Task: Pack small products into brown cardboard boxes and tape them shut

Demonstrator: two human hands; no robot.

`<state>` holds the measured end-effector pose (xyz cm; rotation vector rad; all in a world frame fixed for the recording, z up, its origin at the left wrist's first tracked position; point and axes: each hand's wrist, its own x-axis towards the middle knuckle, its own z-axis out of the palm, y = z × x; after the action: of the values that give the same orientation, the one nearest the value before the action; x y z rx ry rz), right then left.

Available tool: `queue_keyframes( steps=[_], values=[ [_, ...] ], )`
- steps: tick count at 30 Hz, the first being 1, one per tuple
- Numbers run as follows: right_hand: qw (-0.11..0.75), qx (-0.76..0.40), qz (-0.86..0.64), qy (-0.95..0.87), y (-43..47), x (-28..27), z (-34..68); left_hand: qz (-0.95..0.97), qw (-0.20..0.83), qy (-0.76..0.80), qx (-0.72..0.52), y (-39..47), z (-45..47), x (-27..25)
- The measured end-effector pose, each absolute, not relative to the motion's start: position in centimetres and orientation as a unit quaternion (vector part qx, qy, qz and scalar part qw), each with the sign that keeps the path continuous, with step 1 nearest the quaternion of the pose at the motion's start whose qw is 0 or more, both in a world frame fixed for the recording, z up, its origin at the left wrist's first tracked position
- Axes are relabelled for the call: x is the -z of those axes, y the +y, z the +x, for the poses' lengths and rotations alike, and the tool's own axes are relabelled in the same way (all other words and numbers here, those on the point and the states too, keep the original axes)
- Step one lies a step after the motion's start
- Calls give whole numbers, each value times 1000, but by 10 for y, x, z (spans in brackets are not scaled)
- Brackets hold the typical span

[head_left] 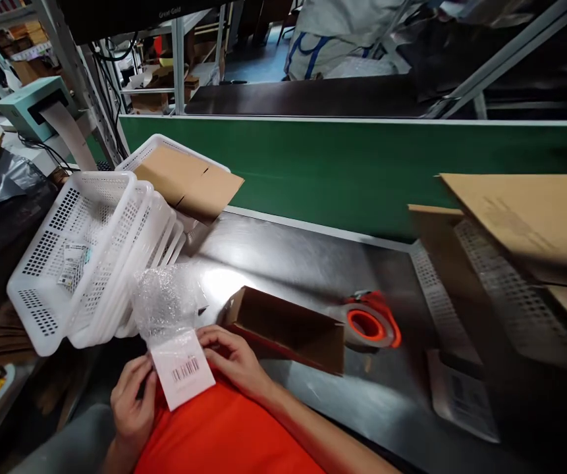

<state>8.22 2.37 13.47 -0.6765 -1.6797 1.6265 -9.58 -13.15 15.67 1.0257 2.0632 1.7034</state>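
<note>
Both hands hold a bubble-wrapped item with a white barcode label at the table's near edge. My left hand grips the label's left side. My right hand pinches its right side, fingers curled over the top edge. Just right of my right hand lies a small open brown cardboard box on its side on the steel table. Beyond the box sits a tape dispenser with an orange core.
A stack of white perforated baskets leans at left, with a folded cardboard sheet in the rear one. A green conveyor belt runs behind the table. Flat cardboard and a paper sheet lie at right. A label printer stands far left.
</note>
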Motion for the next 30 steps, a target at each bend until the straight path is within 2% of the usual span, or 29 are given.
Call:
queue_keyframes(
  steps=[10, 16, 20, 25, 30],
  values=[
    [280, -628, -246, -684, 36, -117, 71, 489, 112, 698, -511, -126, -118, -135],
    [216, -804, -195, -518, 42, -85, 60, 601, 85, 655, -450, -133, -135, -118],
    [198, -860, -203, -424, 39, -71, 52, 620, 36, 646, -443, -118, -133, -117],
    [80, -923, -199, -319, 37, -75, 40, 631, -5, 640, -439, -95, -131, -118],
    [135, -917, -249, -283, 34, -85, 35, 659, -57, 616, -428, -96, -135, -112]
  ],
)
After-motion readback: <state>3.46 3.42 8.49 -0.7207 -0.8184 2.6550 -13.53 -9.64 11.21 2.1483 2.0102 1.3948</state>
